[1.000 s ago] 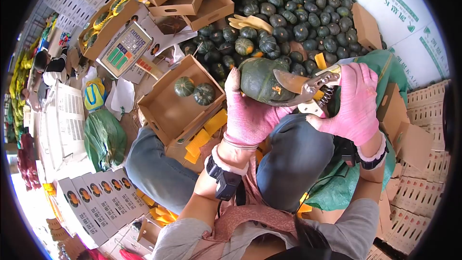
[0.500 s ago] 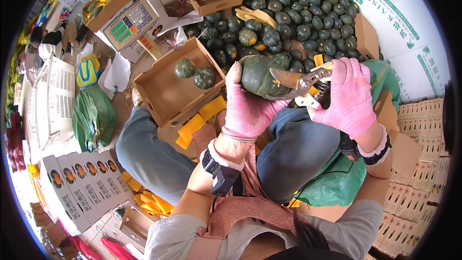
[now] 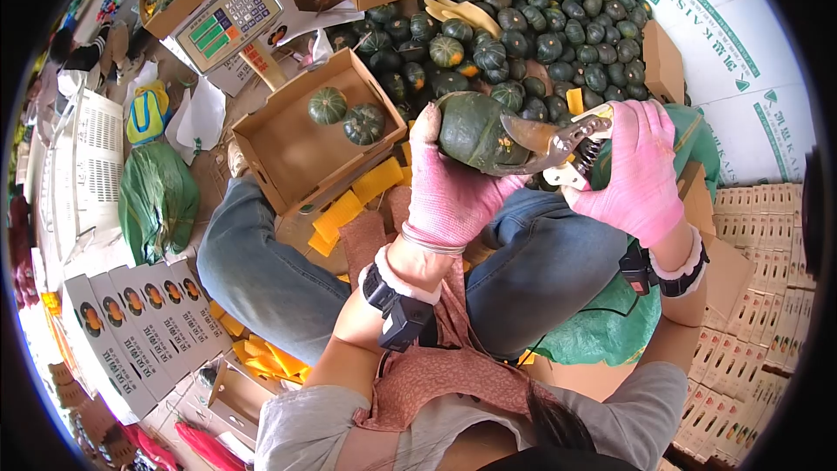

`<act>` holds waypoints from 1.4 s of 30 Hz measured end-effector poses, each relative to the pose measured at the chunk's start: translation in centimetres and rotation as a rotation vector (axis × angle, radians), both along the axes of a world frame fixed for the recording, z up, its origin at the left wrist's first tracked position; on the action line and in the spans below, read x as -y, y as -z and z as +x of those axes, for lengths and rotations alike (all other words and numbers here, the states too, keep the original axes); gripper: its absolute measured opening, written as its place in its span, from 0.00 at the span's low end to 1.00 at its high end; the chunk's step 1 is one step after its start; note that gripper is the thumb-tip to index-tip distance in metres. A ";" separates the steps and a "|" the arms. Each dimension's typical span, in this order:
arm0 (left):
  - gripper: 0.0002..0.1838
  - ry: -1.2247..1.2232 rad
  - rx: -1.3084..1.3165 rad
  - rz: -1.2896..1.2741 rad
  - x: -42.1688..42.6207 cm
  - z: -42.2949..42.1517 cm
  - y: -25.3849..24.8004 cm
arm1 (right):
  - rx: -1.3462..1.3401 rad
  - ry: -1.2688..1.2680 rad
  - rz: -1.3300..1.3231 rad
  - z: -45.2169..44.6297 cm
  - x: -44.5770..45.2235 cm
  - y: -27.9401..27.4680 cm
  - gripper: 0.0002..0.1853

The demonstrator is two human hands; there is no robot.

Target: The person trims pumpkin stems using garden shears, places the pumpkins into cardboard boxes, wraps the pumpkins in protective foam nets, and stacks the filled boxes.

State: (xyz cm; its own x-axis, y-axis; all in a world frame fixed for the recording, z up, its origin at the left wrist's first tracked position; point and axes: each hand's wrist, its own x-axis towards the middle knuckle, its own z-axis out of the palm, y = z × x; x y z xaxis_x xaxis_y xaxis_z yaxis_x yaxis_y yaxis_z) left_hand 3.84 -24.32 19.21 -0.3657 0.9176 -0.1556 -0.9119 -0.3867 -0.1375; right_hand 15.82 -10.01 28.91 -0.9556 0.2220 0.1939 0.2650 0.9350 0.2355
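Note:
My left hand (image 3: 453, 196), in a pink glove, wraps round a dark green pumpkin (image 3: 472, 131) from below, its thumb up along the near end. Pruning shears (image 3: 558, 146) are held by their pale handles in my right hand (image 3: 638, 173), also gloved in pink. The brownish blades lie against the pumpkin's right end, one over its upper side and one lower down. A coiled spring shows between the handles. The blades hide the spot they work on, so I cannot make out a stem.
A cardboard box (image 3: 292, 157) with two pumpkins stands left of my hands. Behind lies a heap of pumpkins (image 3: 549, 13) with a pale yellow glove (image 3: 462, 13) on it. A digital scale (image 3: 228, 22) stands at upper left. Yellow foam pieces (image 3: 336, 218) lie between my legs.
The shears' upper blade has turned and shifted slightly right on the pumpkin's end. The pumpkin has tilted a little in my left hand. The surroundings at left sit slightly farther left in view.

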 end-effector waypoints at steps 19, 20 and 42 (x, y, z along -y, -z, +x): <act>0.37 -0.018 0.022 -0.091 0.9 0.2 1.4 | 0.192 0.140 0.123 -0.8 2.1 0.6 0.37; 0.37 -0.013 0.028 -0.119 0.9 0.3 1.5 | 0.183 0.127 0.145 -0.8 2.1 0.8 0.36; 0.38 -0.031 -0.002 -0.070 1.1 0.7 0.7 | 0.233 0.170 0.047 -0.3 2.2 -0.5 0.47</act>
